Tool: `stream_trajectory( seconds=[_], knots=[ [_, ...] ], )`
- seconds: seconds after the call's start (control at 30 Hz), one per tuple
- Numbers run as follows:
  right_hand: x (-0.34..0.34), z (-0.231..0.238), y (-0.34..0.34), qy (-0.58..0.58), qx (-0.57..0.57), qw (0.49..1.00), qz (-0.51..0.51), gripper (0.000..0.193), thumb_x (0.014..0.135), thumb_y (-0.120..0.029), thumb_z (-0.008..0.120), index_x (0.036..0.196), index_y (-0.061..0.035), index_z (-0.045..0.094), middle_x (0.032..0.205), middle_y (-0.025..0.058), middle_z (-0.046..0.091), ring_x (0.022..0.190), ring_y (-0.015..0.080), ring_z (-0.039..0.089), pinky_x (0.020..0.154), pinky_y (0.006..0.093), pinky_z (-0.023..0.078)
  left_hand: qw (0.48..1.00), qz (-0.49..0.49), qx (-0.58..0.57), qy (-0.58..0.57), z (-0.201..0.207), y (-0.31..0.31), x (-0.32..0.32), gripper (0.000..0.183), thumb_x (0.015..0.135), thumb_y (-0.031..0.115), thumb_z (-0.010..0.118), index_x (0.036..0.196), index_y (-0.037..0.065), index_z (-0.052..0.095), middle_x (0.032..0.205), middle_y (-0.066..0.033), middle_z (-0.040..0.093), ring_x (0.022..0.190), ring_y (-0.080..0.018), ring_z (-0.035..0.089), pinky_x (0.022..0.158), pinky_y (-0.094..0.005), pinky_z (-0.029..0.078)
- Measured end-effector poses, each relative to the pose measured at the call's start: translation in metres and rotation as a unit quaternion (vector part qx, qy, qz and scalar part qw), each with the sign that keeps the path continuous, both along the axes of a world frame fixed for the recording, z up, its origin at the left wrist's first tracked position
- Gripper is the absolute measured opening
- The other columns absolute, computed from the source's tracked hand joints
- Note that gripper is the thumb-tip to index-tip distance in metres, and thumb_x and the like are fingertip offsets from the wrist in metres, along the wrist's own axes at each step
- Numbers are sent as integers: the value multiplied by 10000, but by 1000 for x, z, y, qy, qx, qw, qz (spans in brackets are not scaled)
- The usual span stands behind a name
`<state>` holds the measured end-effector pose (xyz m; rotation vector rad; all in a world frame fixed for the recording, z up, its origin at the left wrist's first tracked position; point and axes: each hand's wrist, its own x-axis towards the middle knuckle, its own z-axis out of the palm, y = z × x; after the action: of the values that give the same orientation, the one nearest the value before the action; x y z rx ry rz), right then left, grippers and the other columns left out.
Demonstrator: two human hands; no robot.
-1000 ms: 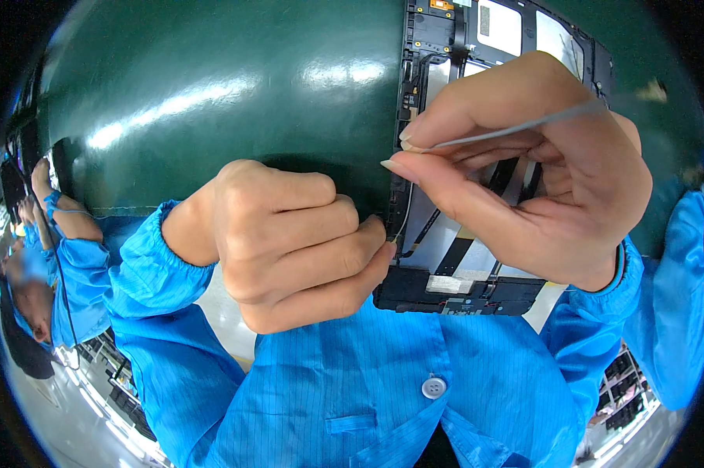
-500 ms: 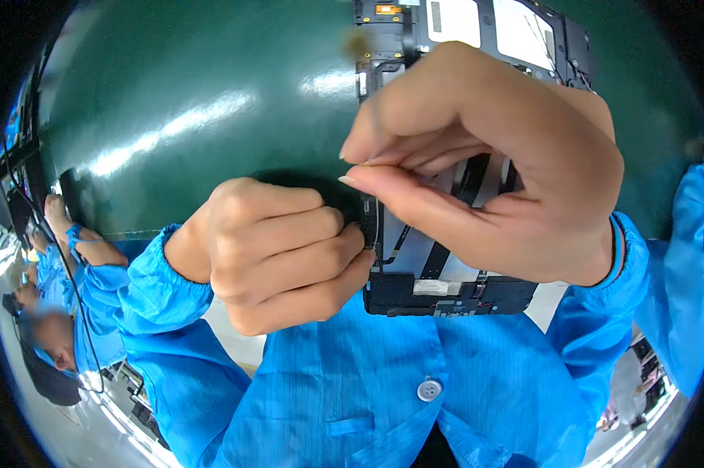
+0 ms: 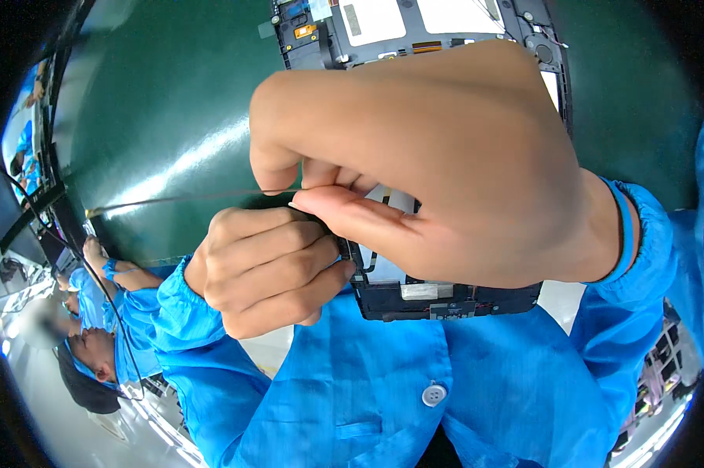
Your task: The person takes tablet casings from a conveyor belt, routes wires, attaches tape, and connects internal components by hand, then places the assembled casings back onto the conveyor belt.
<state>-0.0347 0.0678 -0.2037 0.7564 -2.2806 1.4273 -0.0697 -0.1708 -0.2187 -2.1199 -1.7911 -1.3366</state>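
An opened tablet-like device (image 3: 399,309), with a black frame, pale panels and exposed parts inside, lies in front of me, partly covered by my right hand. My left hand (image 3: 270,269) is closed, knuckles up, with curled fingers gripping the device's left edge; the thumb is mostly hidden. Above the device, my right hand (image 3: 445,168) pinches a thin dark wire (image 3: 188,200) between thumb and index finger. The wire stretches leftward over the table to a small yellowish tip. Whatever lies under my right palm is hidden.
A glossy green table (image 3: 157,101) carries the device and reflects a bright light streak. A black cable (image 3: 79,249) hangs at the left. Beyond it a person in blue with a dark cap (image 3: 87,382) sits nearby. Another blue sleeve (image 3: 691,273) shows at the right rim.
My right hand has shifted left and turned, so the wire now points left across the table. More of the device's upper part shows. My left hand keeps its closed grip at the edge.
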Motion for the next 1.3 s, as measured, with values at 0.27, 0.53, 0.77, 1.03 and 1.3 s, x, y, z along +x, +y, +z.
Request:
stream_trajectory(
  seconds=[0.27,0.53,0.77,1.03,1.3],
  knots=[
    [-2,-8,5,-67,-38,997,26,227,774,18,829,948,-86,726,763,34,687,678,186,705,587,299,512,997,-1,11,73,0,-4,-2,234,1023,120,687,907,-73,749,814,-150,720,654,-229,701,584,-321,591],
    [-9,-4,0,-70,-54,996,3,185,801,-3,870,936,-68,762,814,54,713,789,188,710,669,331,526,996,47,-5,75,2,-17,-9,328,1050,205,591,964,-51,777,837,-144,715,627,-208,647,514,-305,472],
    [-17,1,-1,-24,-3,1000,-3,134,825,-33,903,911,-45,802,842,52,745,815,197,646,665,345,490,991,77,-43,97,12,-26,-9,308,989,173,582,1005,-48,795,865,-135,728,644,-214,669,521,-311,493],
    [-16,8,-1,-85,-10,996,14,135,850,-9,899,934,-27,795,856,50,741,824,163,648,689,308,494,990,69,-15,119,6,-29,-5,319,980,178,581,1036,-46,801,870,-124,736,648,-211,671,519,-316,494],
    [-15,18,10,-239,-82,967,30,204,829,-15,847,1018,-47,777,815,28,734,791,117,722,757,298,522,992,46,5,118,7,-24,-8,298,860,206,666,937,-53,792,848,-123,719,643,-204,643,497,-294,435]
  ],
)
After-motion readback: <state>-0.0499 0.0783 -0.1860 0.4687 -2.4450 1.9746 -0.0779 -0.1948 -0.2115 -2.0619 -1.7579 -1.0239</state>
